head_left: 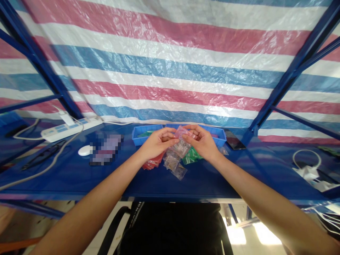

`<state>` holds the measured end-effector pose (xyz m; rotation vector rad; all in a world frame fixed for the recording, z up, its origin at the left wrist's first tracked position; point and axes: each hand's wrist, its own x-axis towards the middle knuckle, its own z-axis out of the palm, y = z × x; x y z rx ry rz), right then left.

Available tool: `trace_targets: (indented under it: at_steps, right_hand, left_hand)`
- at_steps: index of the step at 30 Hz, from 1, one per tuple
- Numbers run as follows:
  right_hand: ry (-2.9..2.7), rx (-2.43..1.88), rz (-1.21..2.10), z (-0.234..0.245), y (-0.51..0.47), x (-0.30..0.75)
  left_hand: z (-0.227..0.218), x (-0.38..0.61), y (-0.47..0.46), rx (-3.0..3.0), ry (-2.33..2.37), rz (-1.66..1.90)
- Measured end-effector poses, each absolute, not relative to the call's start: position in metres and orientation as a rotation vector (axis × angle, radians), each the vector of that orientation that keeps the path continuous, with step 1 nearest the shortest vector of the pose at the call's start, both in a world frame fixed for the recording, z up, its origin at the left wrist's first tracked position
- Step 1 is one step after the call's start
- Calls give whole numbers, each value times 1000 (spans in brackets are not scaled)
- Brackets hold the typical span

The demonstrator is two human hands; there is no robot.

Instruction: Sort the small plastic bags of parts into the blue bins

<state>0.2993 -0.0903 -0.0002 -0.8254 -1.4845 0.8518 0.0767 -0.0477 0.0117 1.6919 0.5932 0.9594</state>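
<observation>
Near the middle of the frame, the left hand and right hand pinch one little clear bag between them, above more bags.

A pixelated patch on the blue table masks whatever lies there; its identity cannot be told. The contents of the small clear bags are too small to make out. The left hand and right hand cover part of the blue tray and hide its interior. The red packets lie partly under the left wrist. The white cable at right is cut off by the frame edge.
</observation>
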Motion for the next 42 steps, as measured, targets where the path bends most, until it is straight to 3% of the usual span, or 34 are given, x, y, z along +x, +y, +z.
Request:
trace_targets:
  at_steps: [7, 13, 18, 31, 42]
  right_hand:
    - [-1499, -1115, 69, 26, -94, 348]
    - [-1492, -1424, -298, 30, -74, 412]
    - [-1604, -1532, -375, 23, -65, 437]
    - [-1641, -1493, -195, 20, -57, 451]
    - [-1912, -1440, -424, 20, -53, 462]
  left_hand:
    - [11, 71, -41, 1867, 740, 1126]
    - [10, 71, -44, 1964, 783, 1140]
    - [13, 72, -49, 2025, 797, 1126]
    - [17, 71, -51, 2098, 848, 1093]
    - [17, 71, -52, 2104, 852, 1091]
